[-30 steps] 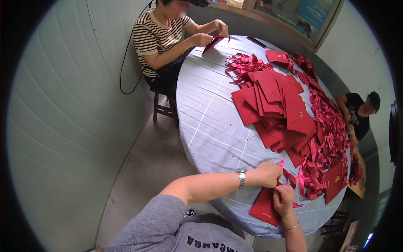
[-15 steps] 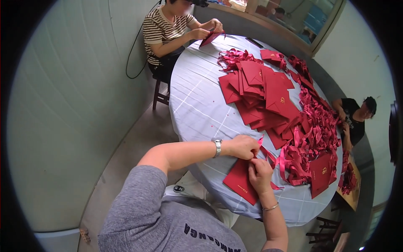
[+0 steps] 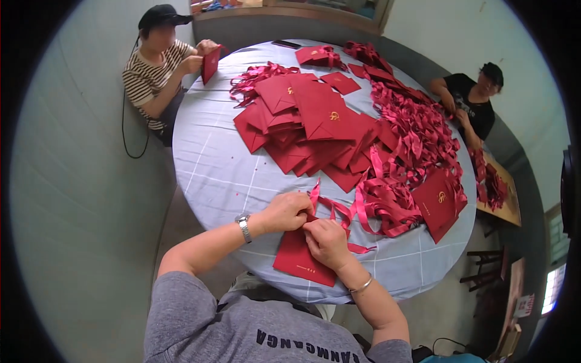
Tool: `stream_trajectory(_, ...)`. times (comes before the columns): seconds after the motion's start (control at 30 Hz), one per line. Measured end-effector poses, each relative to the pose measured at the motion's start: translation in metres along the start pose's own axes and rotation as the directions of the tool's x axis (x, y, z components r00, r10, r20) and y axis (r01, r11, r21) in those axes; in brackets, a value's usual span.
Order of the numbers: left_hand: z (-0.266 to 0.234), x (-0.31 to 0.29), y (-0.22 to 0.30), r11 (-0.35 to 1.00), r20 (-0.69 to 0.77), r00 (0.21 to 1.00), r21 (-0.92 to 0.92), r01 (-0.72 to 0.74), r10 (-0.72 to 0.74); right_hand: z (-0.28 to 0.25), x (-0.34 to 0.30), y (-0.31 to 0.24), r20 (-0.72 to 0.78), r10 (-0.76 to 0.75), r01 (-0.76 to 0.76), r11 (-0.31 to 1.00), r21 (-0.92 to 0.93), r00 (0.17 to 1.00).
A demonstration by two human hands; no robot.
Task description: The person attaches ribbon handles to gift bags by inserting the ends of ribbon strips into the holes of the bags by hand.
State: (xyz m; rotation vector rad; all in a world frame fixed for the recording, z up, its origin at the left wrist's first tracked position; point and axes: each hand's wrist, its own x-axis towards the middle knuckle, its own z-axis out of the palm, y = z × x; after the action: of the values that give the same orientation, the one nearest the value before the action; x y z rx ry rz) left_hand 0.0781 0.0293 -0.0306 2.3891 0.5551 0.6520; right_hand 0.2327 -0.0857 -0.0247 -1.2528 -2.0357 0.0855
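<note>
A flat red paper bag [image 3: 298, 259] with small gold print lies at the table's near edge, in front of me. At its top edge my left hand [image 3: 288, 212], with a silver watch on the wrist, is closed in a pinch on a red satin ribbon [image 3: 315, 192], whose end sticks up past the fingers. Touching it, my right hand [image 3: 327, 241], bangle at the wrist, presses closed fingers on the bag's upper part. More ribbon trails from under the hands to the right. The fingertips and the spot where ribbon meets bag are hidden.
A heap of red bags [image 3: 327, 118] covers the middle of the round cloth-covered table [image 3: 206, 151]. Right of it lies a tangle of ribbons [image 3: 417, 139] and more bags [image 3: 437, 202]. Co-workers sit at far left, holding a bag [image 3: 210, 64], and at far right.
The whole view has swung, so table and people sit further left in it. My hands stay together at the bag's top edge. The left co-worker's bag is now held more upright.
</note>
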Motion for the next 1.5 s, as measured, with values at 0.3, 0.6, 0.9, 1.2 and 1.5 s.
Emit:
stream_trajectory(0.3,-0.017,0.000,0.023,1.000,0.017,1.000,-0.022,0.002,-0.001,-0.002,-0.003,0.004,-0.169,-0.038,0.037,0.999,-0.013,0.985)
stream_trajectory(0.6,-0.017,-0.017,0.036,0.992,-0.079,0.990,-0.051,0.114,-0.117,-0.020,0.012,-0.018,-0.021,-0.021,0.016,0.975,-0.223,1.000)
stream_trajectory(0.9,-0.027,-0.026,0.046,0.991,0.096,0.995,-0.135,0.007,0.006,-0.022,-0.011,-0.022,-0.094,-0.032,0.024,0.996,-0.090,0.995)
stream_trajectory(1.2,-0.026,-0.024,0.034,0.792,0.242,0.951,-0.533,0.296,-0.192,-0.028,0.001,-0.020,-0.137,0.003,-0.020,0.992,-0.125,0.991)
stream_trajectory(1.5,-0.013,-0.045,0.038,0.499,0.502,0.749,-0.559,0.662,-0.433,-0.029,-0.016,-0.078,-0.135,0.284,-0.291,0.956,-0.035,0.949)
